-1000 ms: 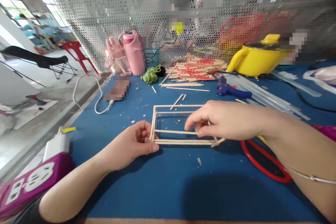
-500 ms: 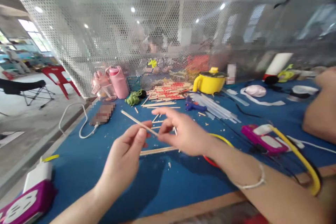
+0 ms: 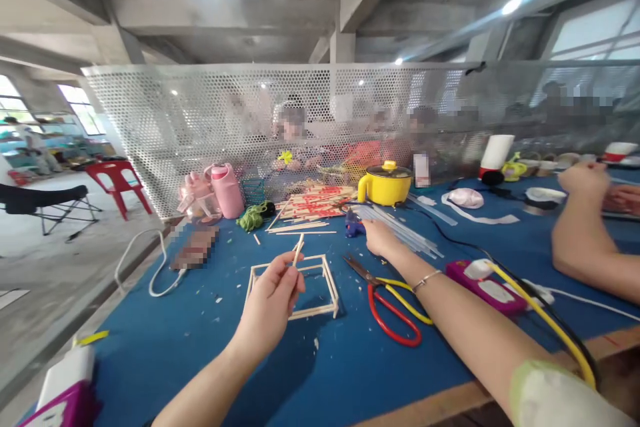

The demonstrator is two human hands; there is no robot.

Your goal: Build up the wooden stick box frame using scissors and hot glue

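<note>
Raised over the table, my left hand [image 3: 273, 290] pinches a thin wooden stick [image 3: 299, 250] that points up and away from me. Behind and beneath that hand, a rectangular frame of wooden sticks [image 3: 330, 287] lies on the blue table; the hand hides part of its left side. My right hand [image 3: 381, 240] reaches forward, its fingers closed around the handle of a blue glue gun [image 3: 354, 225], which the hand mostly covers. Scissors [image 3: 395, 320] with one red and one yellow handle lie just below my right forearm, blades partly apart.
Behind are a pile of sticks with red wrappers [image 3: 320, 201], green yarn [image 3: 251, 217], a pink bottle [image 3: 227, 192] and a yellow pot [image 3: 387, 185]. Clear glue sticks [image 3: 407, 232] lie beside the right hand. A purple power strip [image 3: 485, 287] and another person's arm [image 3: 583, 233] are at right.
The stick frame was first held in both hands; it now lies on the table. A single stick, touched by both hands half a second ago, stays in my left. My right hand moved to the glue gun.
</note>
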